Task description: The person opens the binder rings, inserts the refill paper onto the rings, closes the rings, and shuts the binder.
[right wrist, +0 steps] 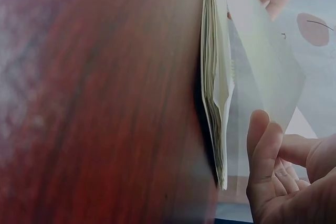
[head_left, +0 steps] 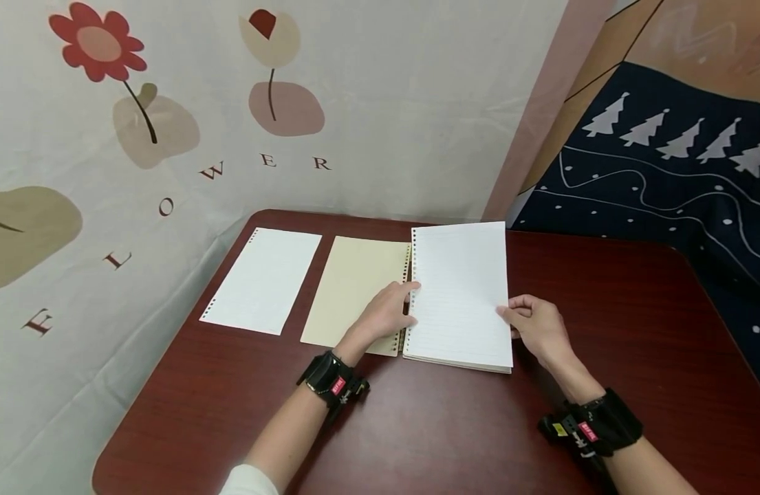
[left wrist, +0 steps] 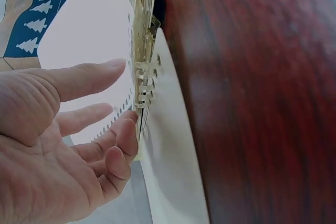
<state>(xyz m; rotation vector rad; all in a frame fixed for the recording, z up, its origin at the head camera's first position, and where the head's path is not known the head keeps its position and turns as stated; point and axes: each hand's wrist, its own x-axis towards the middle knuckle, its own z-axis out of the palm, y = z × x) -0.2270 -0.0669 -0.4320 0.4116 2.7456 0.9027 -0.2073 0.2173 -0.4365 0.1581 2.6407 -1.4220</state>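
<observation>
An open ring-bound notebook lies on the table, its beige cover (head_left: pixel 361 292) turned to the left and its page stack (right wrist: pixel 214 77) to the right. Over the stack is a white lined sheet (head_left: pixel 460 295) with punched holes down its left edge. My right hand (head_left: pixel 540 330) pinches this sheet's right edge between thumb and fingers, and in the right wrist view that side is lifted off the stack. At the holed edge, beside the clear binding rings (left wrist: pixel 144 85), my left hand (head_left: pixel 382 316) touches the sheet with thumb and forefinger spread apart. Its other fingers bend loosely near the rings.
Another white punched sheet (head_left: pixel 262 282) lies flat left of the cover. The dark red wooden table (head_left: pixel 417 426) ends at a flower-printed cloth (head_left: pixel 404 124) behind. A navy cloth with trees (head_left: pixel 664 165) hangs at the right.
</observation>
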